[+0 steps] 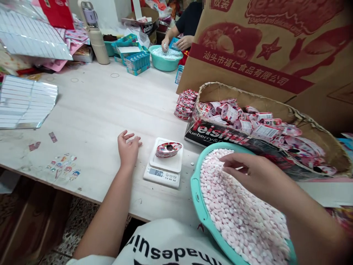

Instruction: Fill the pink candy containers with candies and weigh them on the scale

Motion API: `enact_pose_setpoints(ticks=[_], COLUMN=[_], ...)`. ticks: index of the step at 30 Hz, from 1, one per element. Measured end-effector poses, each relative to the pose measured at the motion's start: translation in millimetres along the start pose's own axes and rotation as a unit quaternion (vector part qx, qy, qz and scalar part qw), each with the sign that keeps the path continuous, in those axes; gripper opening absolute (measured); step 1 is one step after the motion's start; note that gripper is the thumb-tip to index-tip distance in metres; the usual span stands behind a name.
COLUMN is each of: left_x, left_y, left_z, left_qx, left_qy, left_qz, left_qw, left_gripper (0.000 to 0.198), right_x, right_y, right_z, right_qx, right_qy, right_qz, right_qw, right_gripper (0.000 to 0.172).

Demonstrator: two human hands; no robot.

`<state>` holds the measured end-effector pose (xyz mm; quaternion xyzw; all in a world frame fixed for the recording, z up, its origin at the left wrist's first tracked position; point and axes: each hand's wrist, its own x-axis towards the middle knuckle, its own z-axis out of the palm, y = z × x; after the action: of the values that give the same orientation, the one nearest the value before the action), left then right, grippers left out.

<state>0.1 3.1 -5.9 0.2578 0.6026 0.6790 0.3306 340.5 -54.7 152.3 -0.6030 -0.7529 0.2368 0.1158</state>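
Note:
My left hand rests on the pale table just left of a small white scale, fingers loosely curled and holding nothing. On the scale lies a red and white candy tin. My right hand hovers over a teal basin full of pink and white tablets, fingers bent together down into the tablets. Whether they hold any is hidden.
A wicker basket of red candy tins stands behind the basin, beside a stack of tins and a large cardboard box. Another person's hands work over a far teal bowl. Label sheets lie at left.

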Motion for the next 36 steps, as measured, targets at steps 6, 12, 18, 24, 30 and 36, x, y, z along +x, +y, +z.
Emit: enact_pose_setpoints(ticks=[6, 12, 18, 24, 30, 36], left_x=[-4, 0, -3, -3, -4, -10], left_y=[-1, -5, -7, -10, -7, -1], left_z=[-0.1, -2.0, -1.5, -1.4, -2.1, -4.2], left_qx=[0.034, 0.054, 0.084, 0.106, 0.138, 0.186], left_qy=[-0.018, -0.021, -0.013, -0.038, -0.046, -0.037], left_qz=[0.025, 0.042, 0.072, 0.085, 0.097, 0.151], left_qw=[0.999, 0.997, 0.994, 0.99, 0.985, 0.97], left_gripper=[0.061, 0.06, 0.084, 0.083, 0.075, 0.088], right_x=[41, 95, 96, 90, 91, 53], right_y=[-54, -86, -89, -81, -75, -44], right_z=[11, 62, 70, 78, 84, 38], right_qx=[0.002, -0.097, -0.127, -0.151, -0.151, -0.184], right_qy=[0.013, -0.055, -0.025, 0.025, 0.053, 0.162], right_qz=[-0.213, -0.291, -0.321, -0.356, -0.378, -0.453], right_qw=[0.977, 0.95, 0.938, 0.922, 0.912, 0.857], right_gripper=[0.018, 0.023, 0.031, 0.024, 0.027, 0.032])
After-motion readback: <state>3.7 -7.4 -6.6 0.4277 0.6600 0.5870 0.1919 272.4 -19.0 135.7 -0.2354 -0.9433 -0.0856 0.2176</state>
